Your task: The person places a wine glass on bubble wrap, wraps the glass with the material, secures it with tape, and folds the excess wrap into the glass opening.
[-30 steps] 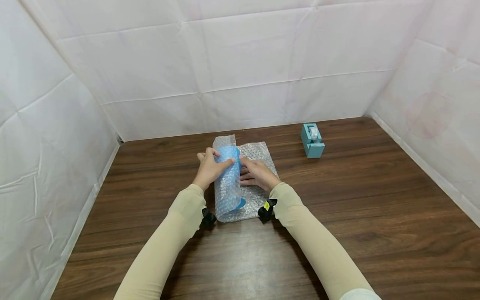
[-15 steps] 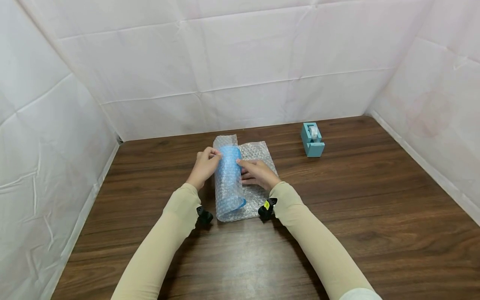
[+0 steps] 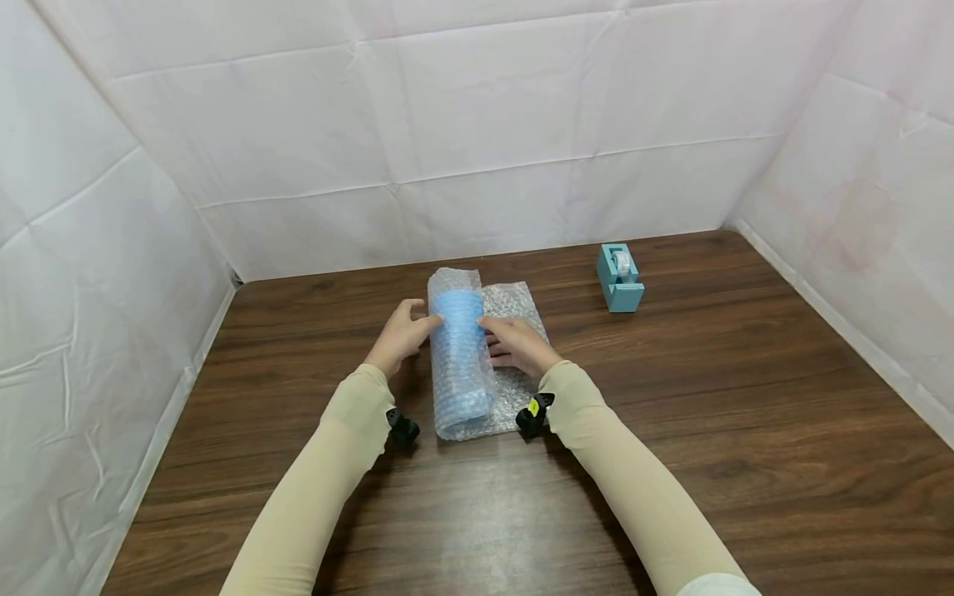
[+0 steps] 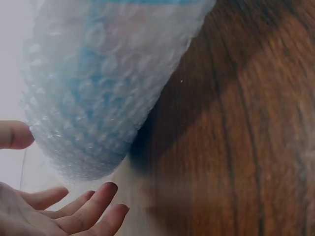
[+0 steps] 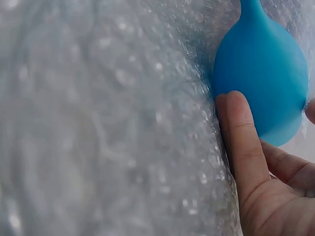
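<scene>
A blue goblet-shaped thing (image 5: 261, 69), with a rounded bowl and narrow stem, lies inside partly rolled bubble wrap (image 3: 464, 356) on the table. My right hand (image 3: 519, 343) holds its bowl from the right, fingers on one side and thumb on the other. The rest of the bubble wrap (image 3: 513, 302) lies flat beneath and right of the roll. At the roll's left side is my left hand (image 3: 402, 335). In the left wrist view its thumb (image 4: 17, 135) touches the wrap, while the fingers (image 4: 93, 209) are spread apart and appear clear of it.
A teal tape dispenser (image 3: 620, 277) with a roll of clear tape stands at the back right of the wooden table (image 3: 708, 372). White sheeting (image 3: 477, 108) walls the table at the back and both sides.
The bubble wrap's left flap has come over the blue goblet-shaped thing toward the right, covering its lower end. My left hand has let go of the wrap's edge and drawn slightly left.
</scene>
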Available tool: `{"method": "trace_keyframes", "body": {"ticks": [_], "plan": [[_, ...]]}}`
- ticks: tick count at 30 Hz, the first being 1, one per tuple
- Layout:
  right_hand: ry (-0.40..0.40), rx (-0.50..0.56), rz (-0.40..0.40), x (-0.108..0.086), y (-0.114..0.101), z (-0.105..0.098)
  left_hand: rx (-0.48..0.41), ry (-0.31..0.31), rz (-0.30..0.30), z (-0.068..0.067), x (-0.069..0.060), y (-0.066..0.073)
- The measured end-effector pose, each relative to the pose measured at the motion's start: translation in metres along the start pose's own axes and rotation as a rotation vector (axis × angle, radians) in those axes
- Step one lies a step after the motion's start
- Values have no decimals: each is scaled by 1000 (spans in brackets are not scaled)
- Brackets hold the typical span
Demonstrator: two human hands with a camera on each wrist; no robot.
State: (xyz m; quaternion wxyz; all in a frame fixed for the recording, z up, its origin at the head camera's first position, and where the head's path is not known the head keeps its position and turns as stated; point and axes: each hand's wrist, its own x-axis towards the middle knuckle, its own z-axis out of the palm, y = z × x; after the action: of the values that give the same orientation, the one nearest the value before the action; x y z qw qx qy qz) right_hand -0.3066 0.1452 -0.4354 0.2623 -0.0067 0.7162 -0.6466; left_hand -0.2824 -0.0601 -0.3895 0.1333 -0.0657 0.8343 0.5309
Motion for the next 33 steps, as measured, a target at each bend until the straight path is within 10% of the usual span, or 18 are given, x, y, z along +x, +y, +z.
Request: {"method": "trace_keyframes", "body": {"ticks": [33], "plan": [[20, -35, -31, -4, 3, -17, -15, -14, -9, 21, 2, 5]]}}
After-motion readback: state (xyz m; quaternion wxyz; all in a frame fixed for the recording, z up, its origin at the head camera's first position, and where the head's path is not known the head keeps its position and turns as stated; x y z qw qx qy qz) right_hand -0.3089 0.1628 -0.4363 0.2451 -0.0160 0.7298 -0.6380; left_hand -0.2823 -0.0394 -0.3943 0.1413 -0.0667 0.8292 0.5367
